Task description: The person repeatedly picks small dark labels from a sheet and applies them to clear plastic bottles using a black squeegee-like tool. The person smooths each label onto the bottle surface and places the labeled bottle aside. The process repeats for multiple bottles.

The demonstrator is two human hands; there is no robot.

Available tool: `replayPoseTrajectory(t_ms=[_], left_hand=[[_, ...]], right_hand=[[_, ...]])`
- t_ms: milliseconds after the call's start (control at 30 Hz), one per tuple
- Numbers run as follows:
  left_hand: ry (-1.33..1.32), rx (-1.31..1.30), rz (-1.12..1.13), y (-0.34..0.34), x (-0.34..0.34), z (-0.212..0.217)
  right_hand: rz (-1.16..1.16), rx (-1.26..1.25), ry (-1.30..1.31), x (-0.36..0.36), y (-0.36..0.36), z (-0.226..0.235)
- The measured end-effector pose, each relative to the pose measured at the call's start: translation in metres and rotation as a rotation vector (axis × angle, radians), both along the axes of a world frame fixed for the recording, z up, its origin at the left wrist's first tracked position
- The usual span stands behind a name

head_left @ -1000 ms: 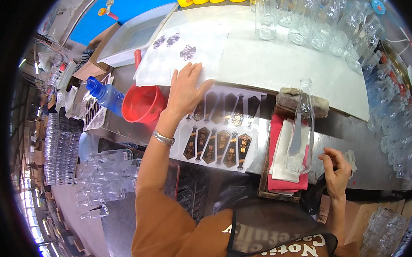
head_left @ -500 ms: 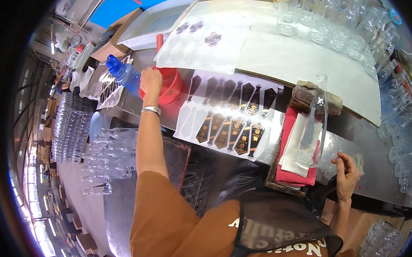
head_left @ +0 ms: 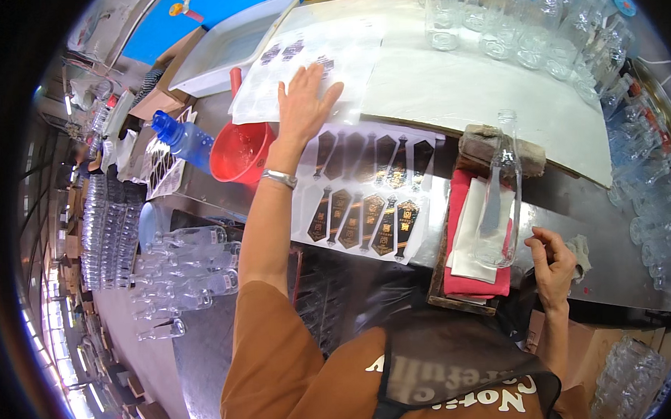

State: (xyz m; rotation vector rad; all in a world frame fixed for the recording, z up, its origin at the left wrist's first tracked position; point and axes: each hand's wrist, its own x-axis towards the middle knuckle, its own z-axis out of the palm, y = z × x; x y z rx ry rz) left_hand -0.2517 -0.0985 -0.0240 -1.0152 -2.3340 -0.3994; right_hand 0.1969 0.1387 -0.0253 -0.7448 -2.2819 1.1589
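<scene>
Workbench surface (head_left: 575, 199) was seen stretching across the view, dark and reflective. A large white board (head_left: 480, 91) was laid over its far part, toward twelve o'clock. A clear sheet of dark, gold-printed labels (head_left: 365, 193) was spread at the centre, and a second label sheet (head_left: 307, 72) was laid beyond it at eleven o'clock, beside a white tray (head_left: 231, 42).

Rows of empty clear glass bottles (head_left: 537, 21) were stood from twelve to three o'clock, and more were laid in a pile (head_left: 181, 269) at eight o'clock. A red bowl (head_left: 239, 154) was set at ten o'clock, just beside a blue plastic bottle (head_left: 182, 137).

A red cloth (head_left: 470, 282) with a white folded paper (head_left: 471, 233) on it was placed at four o'clock from the centre, and one clear glass bottle (head_left: 499, 195) was laid on top of them, its neck pointed toward twelve o'clock against a worn block (head_left: 497, 146).

The left hand (head_left: 301, 106) was held flat over the far label sheet, palm down, its fingers spread apart and nothing gripped; a metal bangle (head_left: 280, 179) was worn at the wrist. The right hand (head_left: 551, 264) was kept at four o'clock, just beside the bottle's base, its fingers curled loosely together; whether anything was pinched in them could not be told.
</scene>
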Motion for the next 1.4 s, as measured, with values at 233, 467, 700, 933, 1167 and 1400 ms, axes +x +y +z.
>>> replayPoseTrajectory(t_ms=[233,467,700,933,1167,1400], left_hand=[[0.046,0.124,-0.099,0.011,0.023,-0.020],[0.027,0.235,-0.286,-0.007,0.057,-0.013],[-0.071,0.068,-0.267,-0.024,0.050,-0.016],[-0.148,0.134,-0.296,-0.002,0.046,-0.021],[-0.006,0.200,-0.296,-0.018,0.054,-0.025],[-1.056,0.829,-0.141,-0.019,0.088,-0.001]], right_hand=[[0.087,-0.063,-0.015,0.016,-0.016,0.002],[0.192,-0.095,0.039,0.018,-0.032,0.009],[0.198,0.059,0.042,0.011,-0.036,0.005],[0.190,0.157,0.062,0.000,-0.039,0.001],[0.181,0.121,0.006,0.003,-0.040,0.008],[0.198,0.196,0.007,-0.001,-0.036,0.002]])
